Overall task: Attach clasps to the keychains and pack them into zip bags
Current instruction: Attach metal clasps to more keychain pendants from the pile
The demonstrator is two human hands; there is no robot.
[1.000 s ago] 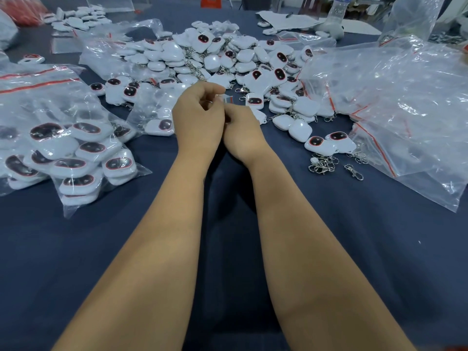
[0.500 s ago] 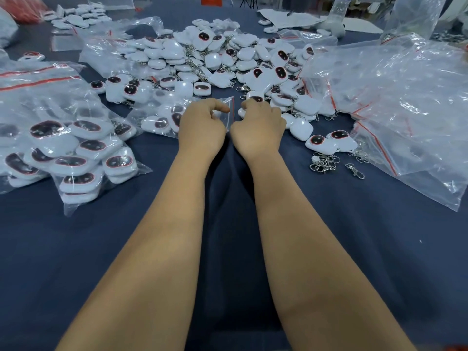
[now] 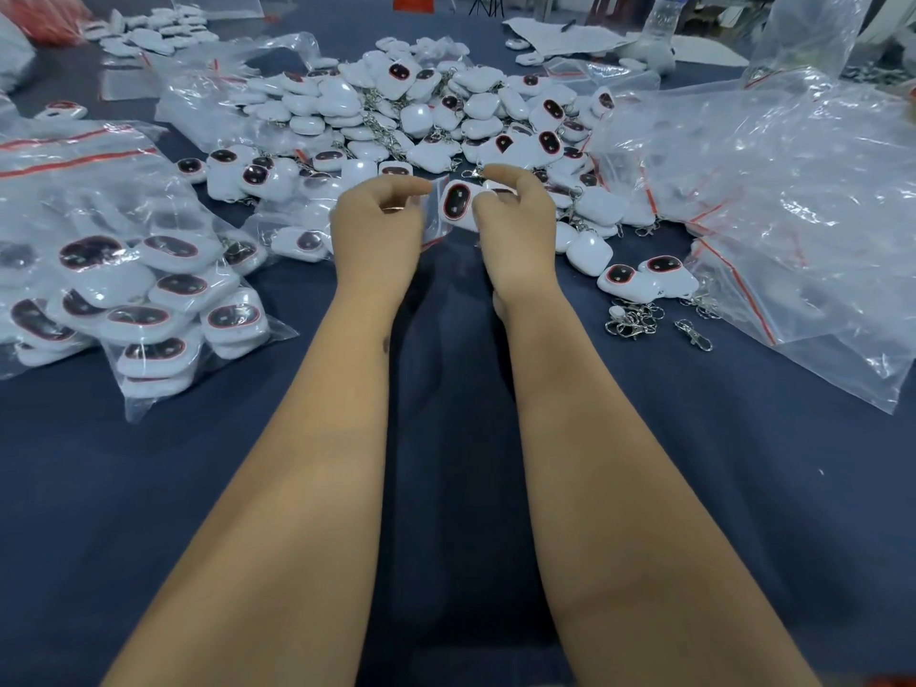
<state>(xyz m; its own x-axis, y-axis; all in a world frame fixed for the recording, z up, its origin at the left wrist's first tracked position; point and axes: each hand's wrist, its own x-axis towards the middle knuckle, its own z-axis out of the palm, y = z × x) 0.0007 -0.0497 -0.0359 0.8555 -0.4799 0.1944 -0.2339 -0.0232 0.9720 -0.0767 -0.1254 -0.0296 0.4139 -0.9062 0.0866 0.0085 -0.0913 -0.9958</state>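
White keychain [image 3: 457,202] sits in a small zip bag [image 3: 436,225] between my hands; left hand [image 3: 379,235] pinches the bag, right hand [image 3: 515,225] curls round the keychain. Filled bags [image 3: 163,300] lie left; I judge the loose pile [image 3: 436,116] remains.

Bench [image 3: 148,488] covered in dark blue cloth. Clear plastic bottle [image 3: 666,14] at far edge, white paper sheets [image 3: 560,34] beside it. Orange-red bundle [image 3: 49,14] far left, possibly netting. Red object [image 3: 412,0] at top, cropped.
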